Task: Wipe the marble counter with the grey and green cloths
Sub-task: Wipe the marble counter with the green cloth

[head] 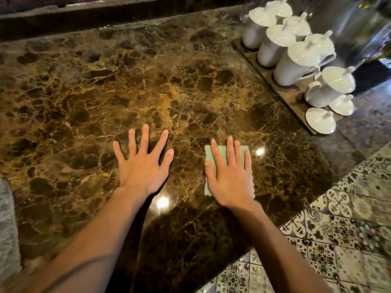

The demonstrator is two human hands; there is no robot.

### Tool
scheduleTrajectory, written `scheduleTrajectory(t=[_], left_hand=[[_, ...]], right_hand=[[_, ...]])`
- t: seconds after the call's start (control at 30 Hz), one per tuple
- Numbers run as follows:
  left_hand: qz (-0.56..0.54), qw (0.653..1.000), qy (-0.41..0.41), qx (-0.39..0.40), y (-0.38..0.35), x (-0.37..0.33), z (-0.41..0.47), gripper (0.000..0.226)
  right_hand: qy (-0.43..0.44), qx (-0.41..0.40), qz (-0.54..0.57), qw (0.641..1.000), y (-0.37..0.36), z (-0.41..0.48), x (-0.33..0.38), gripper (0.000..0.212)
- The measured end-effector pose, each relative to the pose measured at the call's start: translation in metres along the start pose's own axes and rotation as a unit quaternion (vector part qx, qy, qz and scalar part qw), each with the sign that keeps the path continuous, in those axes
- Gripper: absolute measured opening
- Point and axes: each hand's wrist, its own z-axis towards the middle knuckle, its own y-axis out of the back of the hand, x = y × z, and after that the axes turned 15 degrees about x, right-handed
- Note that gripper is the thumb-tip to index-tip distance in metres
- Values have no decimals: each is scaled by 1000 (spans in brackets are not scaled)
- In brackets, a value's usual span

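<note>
Brown marble tabletop (148, 81) fills the view. Right hand (229, 178) lies flat, fingers spread, pressing the green cloth (209, 159) beneath its grip. Left hand (141, 163) rests splayed and empty beside it. Wiping looks under way; next, sweep the cloth outward. A grey cloth (7, 225) seems to lie far left.

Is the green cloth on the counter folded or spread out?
Folded, it seems: the green cloth is a compact rectangle lying flat under the right hand, barely wider than the palm. Layers cannot be seen.

Green cloth (209, 157), brown-veined marble counter (148, 81)
</note>
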Motion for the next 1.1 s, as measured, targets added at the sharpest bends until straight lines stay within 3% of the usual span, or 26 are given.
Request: scheduleTrajectory(t=[0.17, 0.33, 0.53, 0.7, 1.1], left_hand=[[5, 999, 8, -48, -15, 0, 2, 62], [8, 999, 15, -48, -13, -3, 1, 61], [0, 998, 8, -58, -15, -1, 4, 61], [3, 999, 6, -51, -13, -5, 1, 61], [12, 999, 19, -46, -12, -3, 4, 65]], right_hand=[[3, 4, 23, 1000, 45, 109, -14, 69], [-12, 26, 46, 999, 89, 198, -25, 67], [-43, 40, 48, 997, 115, 243, -38, 66], [-17, 6, 42, 999, 91, 178, -42, 65], [1, -2, 34, 999, -64, -149, -5, 60]])
